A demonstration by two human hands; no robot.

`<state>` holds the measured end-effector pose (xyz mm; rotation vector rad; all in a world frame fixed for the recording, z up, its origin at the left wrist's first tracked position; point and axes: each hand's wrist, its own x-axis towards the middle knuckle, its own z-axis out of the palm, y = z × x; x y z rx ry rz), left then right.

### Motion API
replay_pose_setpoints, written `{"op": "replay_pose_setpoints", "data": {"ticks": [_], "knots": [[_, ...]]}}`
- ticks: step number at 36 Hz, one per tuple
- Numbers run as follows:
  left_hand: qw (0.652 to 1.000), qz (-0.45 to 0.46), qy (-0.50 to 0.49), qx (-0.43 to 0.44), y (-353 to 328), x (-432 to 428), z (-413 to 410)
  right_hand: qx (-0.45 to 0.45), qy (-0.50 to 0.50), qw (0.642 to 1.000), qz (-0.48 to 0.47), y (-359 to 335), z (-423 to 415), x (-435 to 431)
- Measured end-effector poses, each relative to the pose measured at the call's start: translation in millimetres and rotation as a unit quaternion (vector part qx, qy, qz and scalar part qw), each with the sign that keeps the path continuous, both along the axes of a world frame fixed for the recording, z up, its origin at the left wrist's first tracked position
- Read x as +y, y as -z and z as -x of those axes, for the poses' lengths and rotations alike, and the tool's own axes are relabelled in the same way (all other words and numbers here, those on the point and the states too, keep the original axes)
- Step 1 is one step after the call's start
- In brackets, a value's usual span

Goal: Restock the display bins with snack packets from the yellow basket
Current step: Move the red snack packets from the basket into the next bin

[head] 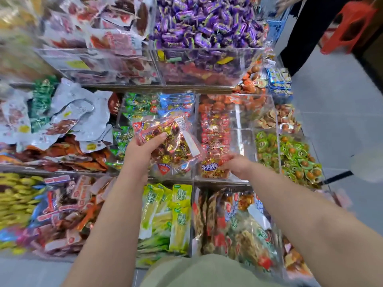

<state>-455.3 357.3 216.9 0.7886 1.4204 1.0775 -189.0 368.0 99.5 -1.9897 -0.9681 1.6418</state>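
Observation:
My left hand point(145, 148) grips a clear red-edged bag of gold-wrapped snacks point(172, 141) and holds it tilted above the middle row of clear display bins point(194, 139). My right hand point(236, 164) reaches into the bin just right of it, fingers curled on a red and gold snack packet point(211, 168) at the bin's front. The yellow basket is out of view.
Clear acrylic bins in three tiers hold purple candies point(207, 23), green packets point(165, 216), grey pouches point(70, 112) and green-wrapped sweets point(290, 154). A person in dark clothes point(306, 30) stands at the far right beside a red stool point(350, 25). Grey floor lies to the right.

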Motion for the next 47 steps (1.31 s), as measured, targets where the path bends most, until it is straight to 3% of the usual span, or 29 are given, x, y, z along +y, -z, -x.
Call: {"op": "replay_pose_setpoints", "data": {"ticks": [8, 13, 18, 26, 32, 35, 37, 39, 41, 42, 45, 47], "knots": [[1.000, 0.022, 0.019, 0.002, -0.3, 4.6, -5.8, -0.160, -0.104, 0.981, 0.037, 12.8, -3.4, 6.4], [0.999, 0.035, 0.012, 0.003, 1.2, 7.7, -10.2, -0.075, -0.046, 0.996, 0.014, 20.0, 3.4, 10.0], [1.000, 0.017, 0.008, -0.006, 0.8, 9.2, -12.7, -0.099, -0.043, 0.993, -0.051, 26.5, 5.6, 21.1], [1.000, 0.008, 0.003, -0.003, 1.4, 11.6, -10.9, -0.116, -0.009, 0.990, -0.075, 30.5, 12.8, 21.7], [0.999, 0.023, 0.048, 0.010, -0.3, 9.7, -13.9, -0.032, -0.030, 0.999, 0.004, 16.1, 7.5, 15.0], [0.997, 0.030, 0.075, 0.016, -2.4, 10.1, -17.8, -0.013, -0.091, 0.994, 0.063, -6.1, -4.2, 1.8], [0.996, 0.029, 0.085, 0.023, -2.0, 11.4, -20.2, 0.003, -0.070, 0.994, 0.085, -21.4, -12.7, -4.9], [0.995, 0.029, 0.095, 0.030, -0.5, 12.4, -23.0, -0.055, -0.001, 0.998, 0.029, -36.2, -17.3, -7.7], [0.993, 0.026, 0.113, 0.033, 0.4, 13.1, -28.3, -0.115, 0.058, 0.988, -0.090, -58.2, -15.3, -11.1], [0.992, 0.025, 0.123, 0.034, 0.4, 13.1, -32.0, -0.097, 0.076, 0.982, -0.140, -70.9, -12.4, -12.5], [0.989, 0.020, 0.143, 0.041, -0.4, 11.9, -46.4, 0.130, 0.080, 0.974, -0.167, -103.4, -0.7, -20.1], [0.988, 0.019, 0.148, 0.051, -1.5, 10.7, -55.4, 0.154, 0.016, 0.975, -0.157, -114.1, 10.1, -27.0]]}}
